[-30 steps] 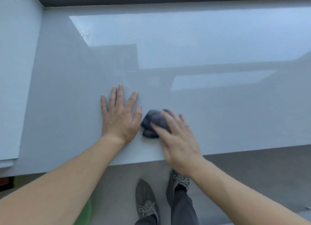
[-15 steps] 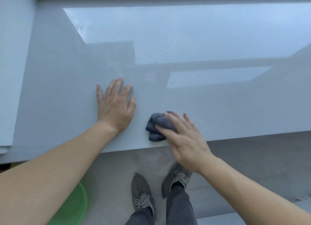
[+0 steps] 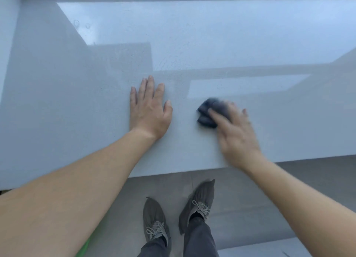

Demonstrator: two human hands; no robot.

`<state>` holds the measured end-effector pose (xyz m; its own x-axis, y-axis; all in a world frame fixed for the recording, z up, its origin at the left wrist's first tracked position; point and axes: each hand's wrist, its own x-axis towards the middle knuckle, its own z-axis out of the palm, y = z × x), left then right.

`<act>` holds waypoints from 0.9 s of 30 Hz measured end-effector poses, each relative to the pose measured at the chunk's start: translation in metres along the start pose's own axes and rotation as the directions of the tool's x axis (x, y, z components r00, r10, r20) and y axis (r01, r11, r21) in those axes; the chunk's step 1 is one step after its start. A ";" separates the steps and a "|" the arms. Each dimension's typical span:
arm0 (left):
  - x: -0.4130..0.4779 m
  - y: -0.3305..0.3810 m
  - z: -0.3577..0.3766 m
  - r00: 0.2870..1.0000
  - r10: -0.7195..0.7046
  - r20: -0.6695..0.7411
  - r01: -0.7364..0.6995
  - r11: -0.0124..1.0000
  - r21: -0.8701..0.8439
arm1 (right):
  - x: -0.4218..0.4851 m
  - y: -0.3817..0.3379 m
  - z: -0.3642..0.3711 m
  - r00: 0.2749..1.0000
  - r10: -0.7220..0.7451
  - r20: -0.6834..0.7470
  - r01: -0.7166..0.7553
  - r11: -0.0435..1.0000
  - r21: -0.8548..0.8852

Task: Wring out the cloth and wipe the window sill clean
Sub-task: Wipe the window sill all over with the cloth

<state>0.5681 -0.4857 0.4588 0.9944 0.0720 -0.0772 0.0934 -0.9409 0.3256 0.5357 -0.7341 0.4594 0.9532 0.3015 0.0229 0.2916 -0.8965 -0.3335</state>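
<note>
Right hand [image 3: 237, 133]: laid flat on the cloth, fingers stretched out and pressing down, not curled round it. Blurred, so I cannot tell how the fingertips lie.
Cloth [image 3: 207, 113]: small dark blue-grey wad, bunched into soft folds. It is on the window sill toward the front edge, half under the right fingers, with its left part showing.
Cloth handling (judged): light, limp, no stiffness. Probably damp, so it should drag a little on the slick surface rather than skate. A wad this loose may unroll or slip out from under a flat palm.
Where to hold (judged): press over the middle of the bundle for wiping. For wringing, gather both ends, one in each fist.
Left hand [image 3: 149, 110]: spread flat on the sill, fingers straight, thumb out, holding nothing. Reads as a brace. Well apart from the cloth.
Window sill [image 3: 77, 102]: broad pale grey slab, smooth and glossy, square front edge. It reflects bright window light in hard-edged patches, and fine speckling shows in the sheen.
Ring marks [image 3: 76, 23]: two small circular marks far back left. Dried drops, at a guess.
Floor [image 3: 289, 189]: matte grey, below the sill edge.
Shoes [image 3: 156, 224]: grey knit, laced, close to the sill.
Green object [image 3: 84, 247]: only a sliver shows past the left forearm. I cannot tell what it is.
</note>
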 end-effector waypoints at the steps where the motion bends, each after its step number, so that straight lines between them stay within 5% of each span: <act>1: -0.001 0.000 0.001 1.000 -0.009 0.003 0.009 1.000 0.023 | 0.017 0.010 -0.006 0.986 0.163 -0.039 -0.162 0.986 0.029; 3: -0.003 0.001 0.002 1.000 -0.014 -0.006 0.014 1.000 0.022 | 0.044 0.011 -0.009 0.908 0.410 -0.087 -0.403 0.911 0.087; 4: -0.002 0.001 0.002 1.000 -0.012 -0.009 0.012 1.000 0.012 | 0.051 0.001 -0.006 0.903 0.417 -0.100 -0.411 0.909 0.075; 8: -0.002 0.002 0.002 1.000 -0.007 -0.023 0.008 1.000 0.025 | 0.036 -0.033 0.015 0.997 -0.081 0.017 0.081 0.996 0.025; 11: -0.002 0.004 0.001 1.000 -0.012 -0.006 0.012 0.999 0.045 | 0.055 -0.002 0.003 0.974 -0.202 0.097 0.204 0.979 -0.009; 15: -0.001 0.006 0.001 1.000 -0.024 0.002 0.024 0.997 0.073 | 0.125 0.034 -0.018 0.960 0.278 -0.015 -0.277 0.958 0.069; 17: -0.001 0.006 0.001 1.000 -0.030 0.006 0.029 0.997 0.078 | 0.137 0.015 -0.014 0.944 0.330 -0.026 -0.327 0.943 0.065; 21: 0.000 0.009 -0.001 0.999 -0.039 0.014 0.037 0.995 0.095 | 0.110 -0.019 0.009 0.979 -0.185 0.081 0.182 0.982 0.045; 23: 0.001 0.009 -0.001 0.999 -0.039 0.019 0.037 0.994 0.105 | 0.123 -0.002 0.005 0.955 -0.269 0.125 0.266 0.963 0.038; 25: 0.000 0.009 0.000 0.999 -0.033 0.022 0.030 0.993 0.112 | 0.156 0.022 -0.002 0.981 -0.172 0.093 0.172 0.985 0.001; 27: 0.000 0.009 0.000 0.999 -0.028 0.020 0.026 0.993 0.111 | 0.194 0.039 -0.011 0.994 0.102 0.024 -0.103 0.995 0.006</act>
<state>0.5692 -0.4943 0.4613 0.9902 0.0921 -0.1051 0.1132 -0.9697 0.2167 0.7329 -0.7143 0.4612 0.9758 0.2158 -0.0342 0.1917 -0.9208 -0.3397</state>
